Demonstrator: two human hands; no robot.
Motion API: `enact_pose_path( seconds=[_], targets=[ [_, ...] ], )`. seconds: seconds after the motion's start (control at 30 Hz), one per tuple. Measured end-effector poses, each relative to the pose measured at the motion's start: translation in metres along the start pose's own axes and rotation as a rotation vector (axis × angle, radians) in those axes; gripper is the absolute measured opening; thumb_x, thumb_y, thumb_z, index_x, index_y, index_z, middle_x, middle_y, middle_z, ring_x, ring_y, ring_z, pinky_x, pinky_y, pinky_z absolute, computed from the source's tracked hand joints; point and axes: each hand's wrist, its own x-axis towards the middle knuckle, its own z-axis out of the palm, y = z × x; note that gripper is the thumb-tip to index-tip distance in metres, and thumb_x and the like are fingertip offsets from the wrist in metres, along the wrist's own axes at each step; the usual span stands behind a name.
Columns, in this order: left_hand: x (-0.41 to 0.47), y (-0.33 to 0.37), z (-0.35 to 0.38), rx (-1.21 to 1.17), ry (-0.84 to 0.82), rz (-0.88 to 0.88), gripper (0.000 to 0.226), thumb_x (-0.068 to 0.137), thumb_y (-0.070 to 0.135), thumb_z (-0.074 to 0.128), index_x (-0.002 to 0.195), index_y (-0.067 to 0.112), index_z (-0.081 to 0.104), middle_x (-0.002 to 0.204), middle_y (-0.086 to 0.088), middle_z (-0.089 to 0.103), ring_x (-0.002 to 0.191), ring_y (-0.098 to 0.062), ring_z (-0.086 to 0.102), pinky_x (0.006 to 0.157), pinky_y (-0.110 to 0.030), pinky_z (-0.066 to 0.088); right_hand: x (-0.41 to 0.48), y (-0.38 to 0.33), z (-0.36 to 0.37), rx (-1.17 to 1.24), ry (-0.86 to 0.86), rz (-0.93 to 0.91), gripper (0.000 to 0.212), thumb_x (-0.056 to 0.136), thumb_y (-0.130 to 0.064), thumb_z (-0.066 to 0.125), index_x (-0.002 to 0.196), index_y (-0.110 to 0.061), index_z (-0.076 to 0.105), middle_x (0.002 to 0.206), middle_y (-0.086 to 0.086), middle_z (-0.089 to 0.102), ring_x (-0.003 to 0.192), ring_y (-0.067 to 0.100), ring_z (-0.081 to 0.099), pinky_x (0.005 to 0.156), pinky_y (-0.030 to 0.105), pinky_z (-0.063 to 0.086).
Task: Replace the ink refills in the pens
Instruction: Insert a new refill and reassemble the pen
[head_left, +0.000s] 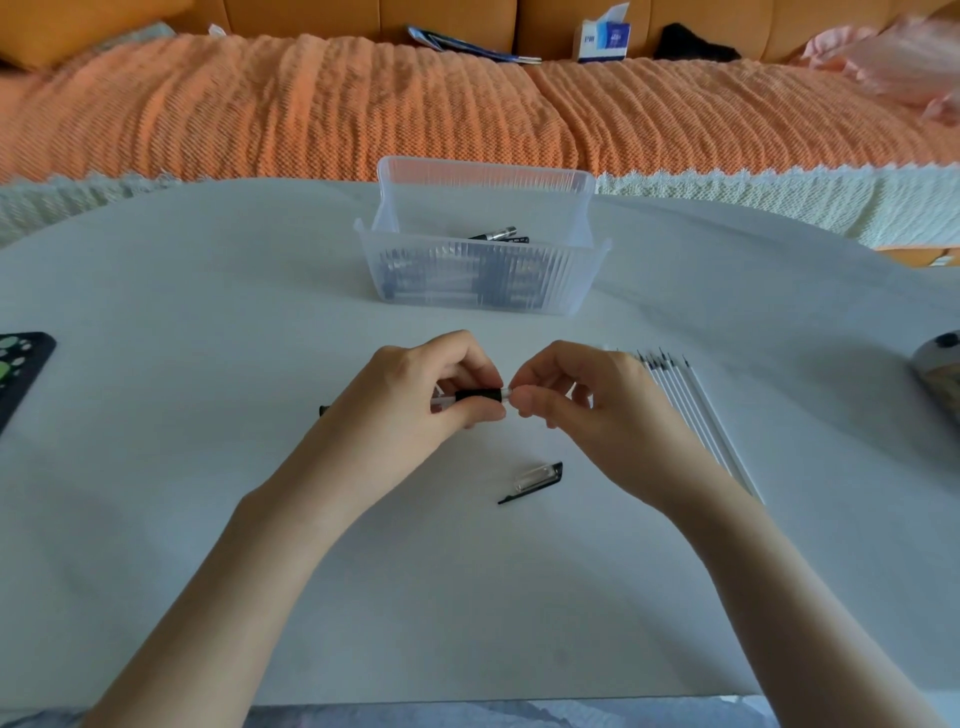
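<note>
Above the middle of the white counter (208, 467), the left hand (415, 395) curls its fingers (470, 364) round the black grip of a pen (478, 396), held level. The right hand (587, 400) pinches the pen's clear right end. A clear cap (535, 480) lies just nearer. Refills (696, 410) lie in a row to the right, and a bin (483, 280) of pens stands farther off.

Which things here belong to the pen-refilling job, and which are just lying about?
Job: pen pinched by left hand and right hand; pen cap; loose refills; clear tub of pens.
Lying about: black green-dotted item; tissue box; magazine; orange blanket.
</note>
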Motion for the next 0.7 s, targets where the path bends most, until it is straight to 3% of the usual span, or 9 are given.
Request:
enact_pose_path(
  seconds=[0.23,0.33,0.5,0.7],
  targets=[
    [0.001,-0.002,-0.001,0.087,0.021,-0.008,0.016,0.076,0.034,0.072,0.086,0.030,0.060,0.075,0.017,0.067,0.072,0.002,0.060,0.069,-0.016,0.044,0.000,0.000,-0.002,-0.005,0.084,0.002,0.009,0.085,-0.023,0.064,0.076,-0.026,0.064,0.067,-0.012,0.065,0.063,-0.001,0.055,0.060,0.010,0.038],
    [0.002,-0.003,-0.005,0.075,0.041,-0.038,0.010,0.076,0.027,0.073,0.083,0.029,0.066,0.070,0.016,0.068,0.067,0.002,0.060,0.072,-0.028,0.050,-0.001,-0.002,-0.004,0.009,0.104,0.016,0.010,0.085,-0.024,0.063,0.075,-0.025,0.063,0.067,-0.011,0.065,0.063,-0.001,0.055,0.060,0.011,0.038],
    [0.000,-0.001,-0.006,0.078,0.079,-0.017,0.012,0.073,0.022,0.076,0.077,0.030,0.069,0.069,0.020,0.068,0.070,0.003,0.063,0.072,-0.026,0.050,-0.002,-0.002,-0.004,-0.003,0.095,0.069,0.014,0.086,-0.030,0.060,0.073,-0.027,0.063,0.066,-0.013,0.066,0.061,0.002,0.053,0.056,0.021,0.038],
    [0.000,-0.004,-0.010,0.126,0.139,-0.021,0.012,0.072,0.026,0.077,0.078,0.031,0.069,0.072,0.017,0.068,0.073,0.001,0.063,0.074,-0.029,0.051,-0.006,-0.001,-0.012,-0.041,0.071,0.046,0.016,0.085,-0.040,0.057,0.078,-0.027,0.064,0.068,-0.024,0.061,0.063,-0.002,0.051,0.057,0.010,0.037]
  ],
)
